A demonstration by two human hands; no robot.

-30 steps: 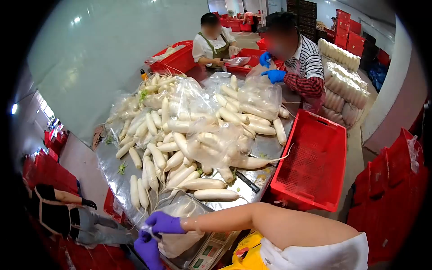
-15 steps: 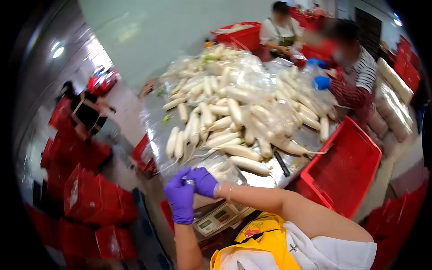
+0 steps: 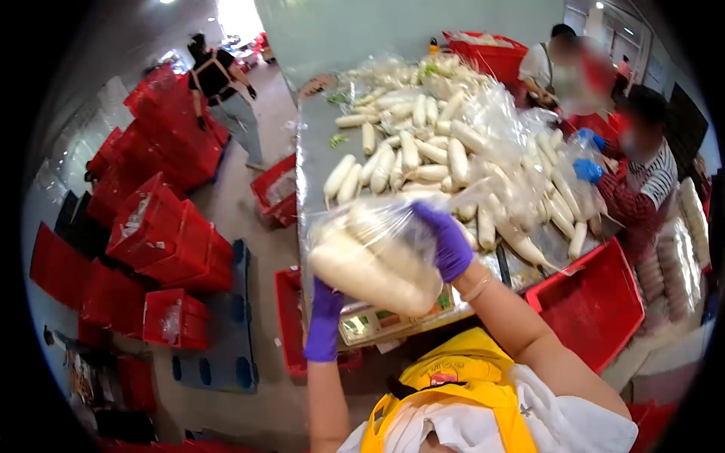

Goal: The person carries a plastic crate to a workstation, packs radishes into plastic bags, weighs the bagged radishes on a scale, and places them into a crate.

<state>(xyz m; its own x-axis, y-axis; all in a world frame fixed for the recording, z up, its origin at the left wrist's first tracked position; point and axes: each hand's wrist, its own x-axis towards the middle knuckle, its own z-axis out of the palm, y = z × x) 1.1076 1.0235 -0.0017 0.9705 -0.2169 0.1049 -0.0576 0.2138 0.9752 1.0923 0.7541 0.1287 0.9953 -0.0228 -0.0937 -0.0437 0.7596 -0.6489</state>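
Note:
A clear plastic bag of white radishes (image 3: 374,264) is lifted in front of me, above the weighing scale (image 3: 393,317). My left hand (image 3: 325,321), in a purple glove, grips the bag's lower left side, its fingers partly hidden behind it. At the bag's upper right, my right hand (image 3: 444,240), also purple-gloved, holds the plastic. Behind the bag, a large pile of loose and bagged radishes (image 3: 430,155) covers much of the metal table (image 3: 317,143).
An empty red crate (image 3: 589,302) stands at the table's right edge. Two co-workers are at the far right, one with blue gloves (image 3: 589,171). Stacked red crates (image 3: 174,238) and a blue pallet (image 3: 226,340) are on the left floor, where another person (image 3: 219,79) stands.
The radish bag has been lifted off the scale area, and my hands have moved apart to its two sides. The view has swung left, showing more floor and crates.

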